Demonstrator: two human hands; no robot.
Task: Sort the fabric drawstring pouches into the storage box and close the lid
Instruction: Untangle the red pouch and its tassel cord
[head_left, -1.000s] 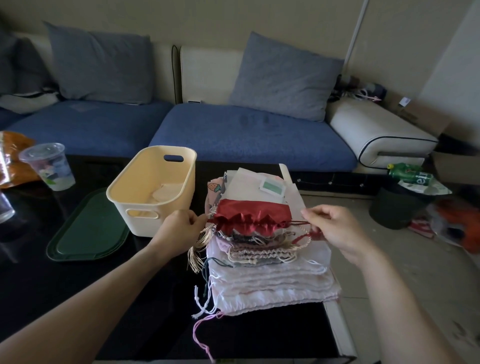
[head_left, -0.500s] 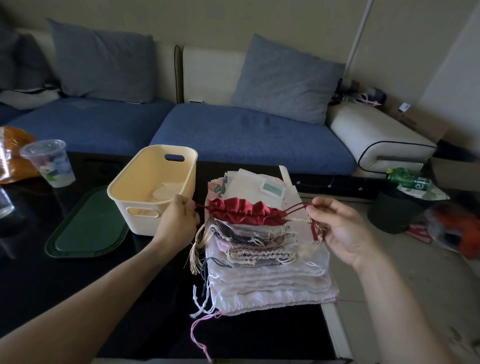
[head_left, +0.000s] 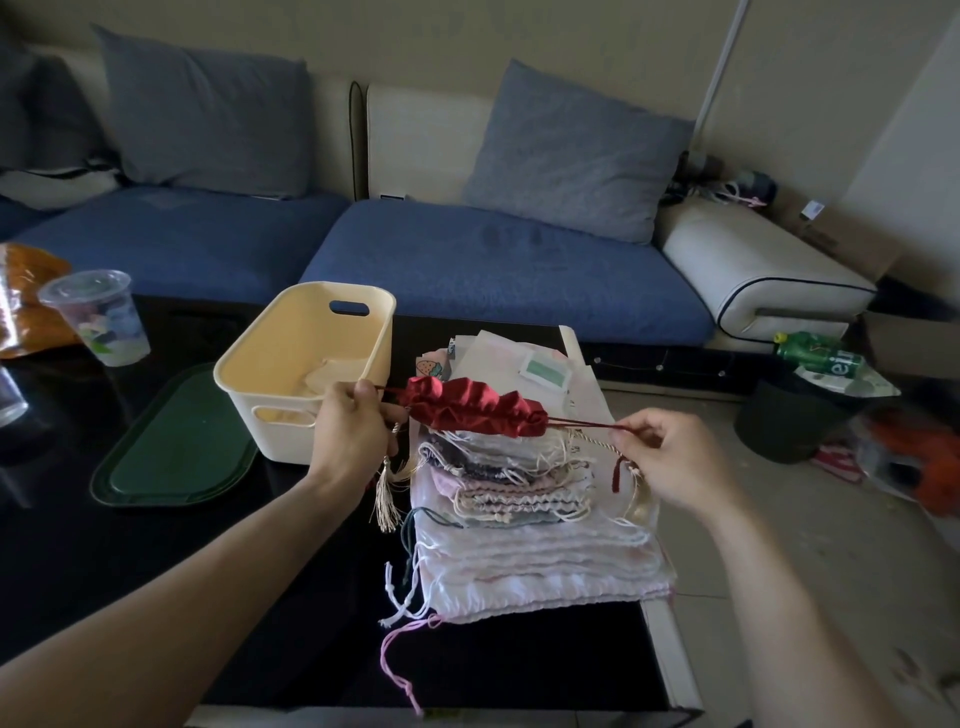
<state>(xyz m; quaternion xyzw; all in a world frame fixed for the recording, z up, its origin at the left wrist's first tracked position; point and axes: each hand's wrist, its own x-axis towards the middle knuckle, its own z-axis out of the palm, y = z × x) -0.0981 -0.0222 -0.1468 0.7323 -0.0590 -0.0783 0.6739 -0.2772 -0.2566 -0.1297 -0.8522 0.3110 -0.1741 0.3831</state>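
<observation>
A red satin drawstring pouch (head_left: 475, 408) hangs bunched tight just above a stack of pale fabric pouches (head_left: 530, 525) on the dark table. My left hand (head_left: 353, 426) pinches its cord at the left end, with cream tassels dangling below the hand. My right hand (head_left: 670, 457) pinches the red cord at the right end. The cream storage box (head_left: 291, 358) stands open left of the stack, with a pale pouch lying inside. Its dark green lid (head_left: 171, 447) lies flat on the table beside it.
A clear plastic cup (head_left: 98, 317) and an orange bag (head_left: 26, 291) sit at the table's far left. A blue sofa (head_left: 467, 260) with grey cushions runs behind. A black bin (head_left: 789, 415) with a green bottle stands on the floor at right.
Both hands pulled the cords apart, cinching the red pouch from a flat shape into a tight gathered roll, and lifted it slightly off the stack.
</observation>
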